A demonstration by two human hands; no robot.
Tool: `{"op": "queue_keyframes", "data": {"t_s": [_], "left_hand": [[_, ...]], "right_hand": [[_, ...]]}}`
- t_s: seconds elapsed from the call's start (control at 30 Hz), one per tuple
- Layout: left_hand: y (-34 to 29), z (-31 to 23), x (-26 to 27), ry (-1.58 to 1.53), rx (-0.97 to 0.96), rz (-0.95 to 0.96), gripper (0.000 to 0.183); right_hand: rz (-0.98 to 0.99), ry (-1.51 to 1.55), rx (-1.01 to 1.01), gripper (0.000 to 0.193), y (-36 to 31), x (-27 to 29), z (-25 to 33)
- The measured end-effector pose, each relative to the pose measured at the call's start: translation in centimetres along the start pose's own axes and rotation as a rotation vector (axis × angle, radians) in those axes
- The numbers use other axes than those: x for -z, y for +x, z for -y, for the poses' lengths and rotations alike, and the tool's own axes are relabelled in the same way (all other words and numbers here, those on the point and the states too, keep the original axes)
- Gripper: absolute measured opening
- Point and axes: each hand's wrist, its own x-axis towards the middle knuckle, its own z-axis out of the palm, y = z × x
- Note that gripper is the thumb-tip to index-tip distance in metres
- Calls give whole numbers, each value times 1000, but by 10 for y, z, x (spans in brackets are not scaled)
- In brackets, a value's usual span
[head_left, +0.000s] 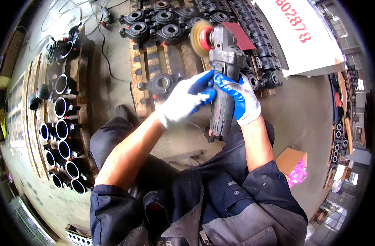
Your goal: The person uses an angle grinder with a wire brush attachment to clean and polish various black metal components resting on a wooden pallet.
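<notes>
An angle grinder (223, 92) stands lengthwise in front of me, its head pointing away and its handle end above my lap. My right hand (243, 98), in a white glove with a blue coated palm, is wrapped round the grinder's body from the right. From the other side my left hand (189, 98), gloved alike, curls its fingers against the body below the head. The round yellowish disc (201, 39) with a red centre is blurred at its rim. Beyond my left hand lies a black ring-shaped metal casting (162, 84) on a wooden pallet (139, 74).
More black castings (171, 30) crowd the pallet's far part. On the left, several black tubular parts (61, 107) stand on another pallet (82, 78). A cable (106, 57) runs across the floor. A white box (304, 41) is far right, an open carton (292, 160) nearer.
</notes>
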Motion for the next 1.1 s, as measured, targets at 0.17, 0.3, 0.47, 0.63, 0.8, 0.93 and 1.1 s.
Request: {"op": "queue_keyframes", "data": {"t_s": [0.17, 0.3, 0.47, 0.63, 0.8, 0.93, 1.1], "left_hand": [[6, -3, 57, 21, -65, -519, 43], [-6, 33, 126, 165, 129, -670, 45], [-7, 77, 188, 1312, 419, -530, 68], [0, 104, 199, 1581, 698, -188, 83], [13, 147, 232, 1541, 652, -86, 47], [35, 120, 225, 1557, 757, 49, 30], [67, 109, 267, 1098, 800, 91, 19]], "right_hand": [[-17, 99, 82, 51, -9, 11, 39], [-61, 157, 129, 54, -15, 31, 52], [-128, 199, 116, 57, -22, 53, 58], [-208, 284, 68, 54, -24, 69, 57], [-289, 310, 16, 46, -21, 79, 63], [-307, 272, 29, 49, -12, 81, 58], [-280, 223, 37, 54, -4, 75, 53]]}}
